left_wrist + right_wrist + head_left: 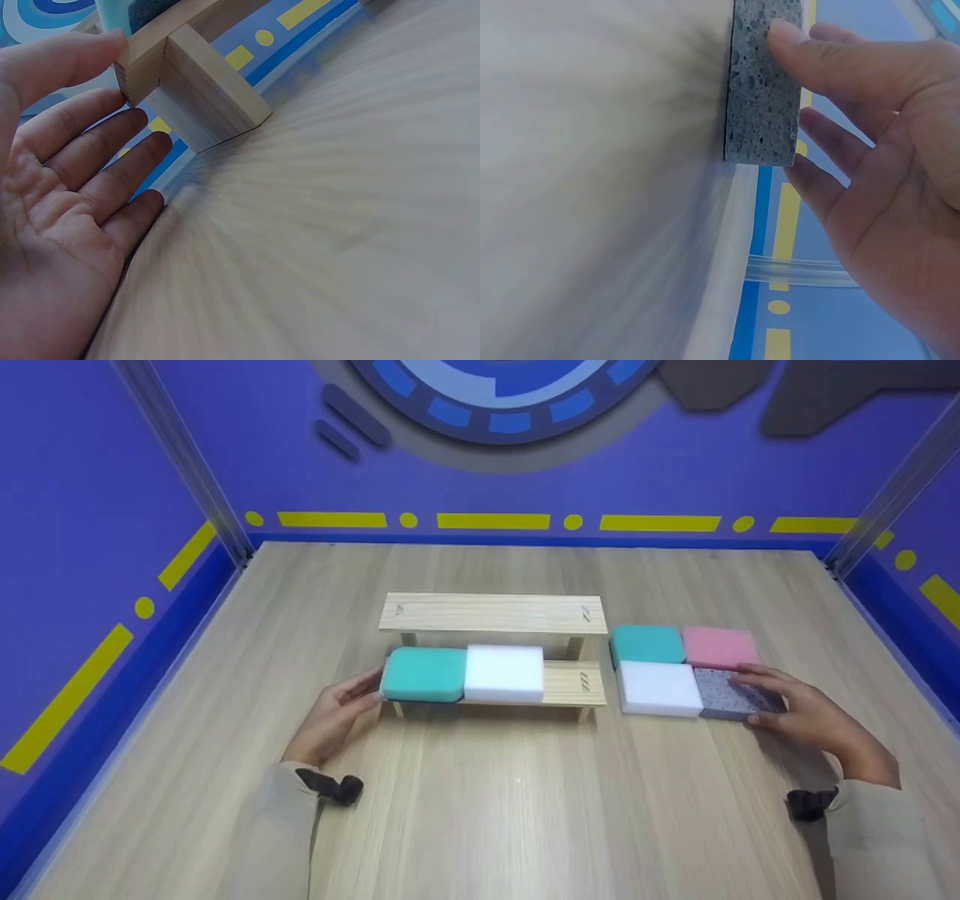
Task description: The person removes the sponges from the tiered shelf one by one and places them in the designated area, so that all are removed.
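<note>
A teal sponge (424, 673) and a white sponge (504, 673) lie side by side on the lower step of a small two-step wooden rack (491, 613). My left hand (337, 716) is at the rack's left end beside the teal sponge. In the left wrist view its fingers (112, 161) are fairly straight, and the thumb and index fingertip touch the step's end. On the right, my right hand (814, 716) pinches the end of a grey speckled sponge (724, 694), thumb on its near side. The sponge's underside rests on the table (592, 187).
Beside the grey sponge lies another white sponge (660, 688). Behind these are a second teal sponge (648, 645) and a pink sponge (720, 646), at the rack's right. Blue printed walls (525, 487) with metal corner posts (184, 457) bound the wooden table.
</note>
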The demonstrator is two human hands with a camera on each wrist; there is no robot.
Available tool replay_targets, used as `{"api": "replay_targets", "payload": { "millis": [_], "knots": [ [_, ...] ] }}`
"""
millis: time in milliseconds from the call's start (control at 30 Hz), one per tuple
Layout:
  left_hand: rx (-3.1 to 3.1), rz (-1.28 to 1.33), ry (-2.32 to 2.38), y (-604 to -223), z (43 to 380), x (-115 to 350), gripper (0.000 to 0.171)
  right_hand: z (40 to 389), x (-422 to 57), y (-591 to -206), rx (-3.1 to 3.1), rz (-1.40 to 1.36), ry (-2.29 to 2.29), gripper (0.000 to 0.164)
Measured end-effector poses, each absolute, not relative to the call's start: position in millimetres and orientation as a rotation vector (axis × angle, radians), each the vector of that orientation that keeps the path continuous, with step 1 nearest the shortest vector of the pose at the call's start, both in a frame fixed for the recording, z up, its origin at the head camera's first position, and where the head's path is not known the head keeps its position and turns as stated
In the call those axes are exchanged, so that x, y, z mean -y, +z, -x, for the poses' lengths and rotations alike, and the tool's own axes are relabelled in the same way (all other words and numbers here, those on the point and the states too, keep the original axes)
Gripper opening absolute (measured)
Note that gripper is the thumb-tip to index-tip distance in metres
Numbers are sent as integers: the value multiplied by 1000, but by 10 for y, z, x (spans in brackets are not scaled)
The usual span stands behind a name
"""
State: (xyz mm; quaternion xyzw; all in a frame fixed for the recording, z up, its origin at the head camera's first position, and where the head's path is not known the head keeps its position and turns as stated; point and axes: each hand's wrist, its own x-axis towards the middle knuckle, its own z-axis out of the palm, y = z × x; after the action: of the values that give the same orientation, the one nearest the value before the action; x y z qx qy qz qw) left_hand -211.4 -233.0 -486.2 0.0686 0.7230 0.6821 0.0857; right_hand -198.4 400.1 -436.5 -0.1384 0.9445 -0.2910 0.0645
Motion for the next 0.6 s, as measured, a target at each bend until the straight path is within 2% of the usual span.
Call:
{"api": "replay_targets", "payload": {
  "millis": [467,600],
  "knots": [
    [-2163,-221,2040,-4859,2112,2323,59,1978,-3957,-4301,-2871,346,-868,69],
    [-2163,-205,2038,-4851,2103,2325,59,1979,-3933,-4281,-2925,364,-888,67]
  ]
}}
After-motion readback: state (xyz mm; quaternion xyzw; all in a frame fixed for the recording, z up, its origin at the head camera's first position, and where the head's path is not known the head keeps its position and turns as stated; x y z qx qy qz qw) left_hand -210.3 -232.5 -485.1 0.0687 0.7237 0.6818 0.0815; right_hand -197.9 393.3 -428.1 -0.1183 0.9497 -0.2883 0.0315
